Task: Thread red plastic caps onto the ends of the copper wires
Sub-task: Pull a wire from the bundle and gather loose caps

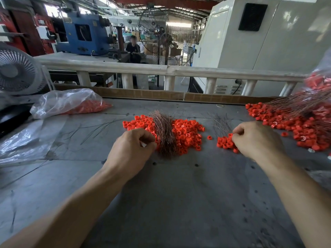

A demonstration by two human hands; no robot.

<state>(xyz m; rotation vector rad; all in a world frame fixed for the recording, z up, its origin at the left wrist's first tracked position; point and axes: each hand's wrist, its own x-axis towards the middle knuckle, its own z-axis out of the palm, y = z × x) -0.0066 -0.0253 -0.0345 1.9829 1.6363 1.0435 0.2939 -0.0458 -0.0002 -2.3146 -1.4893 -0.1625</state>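
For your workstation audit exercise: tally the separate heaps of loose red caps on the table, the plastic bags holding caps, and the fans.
Loose cap heaps: 3
Bags of caps: 2
Fans: 2
Total: 7

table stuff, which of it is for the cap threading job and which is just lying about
For the job:
- wire bundle by the left hand
- middle cap pile
- small cap pile at the right hand
- right cap heap with wires across it
- bagged caps

Lying about:
- empty plastic bag
- desk fan
- rubber band
- stray wires
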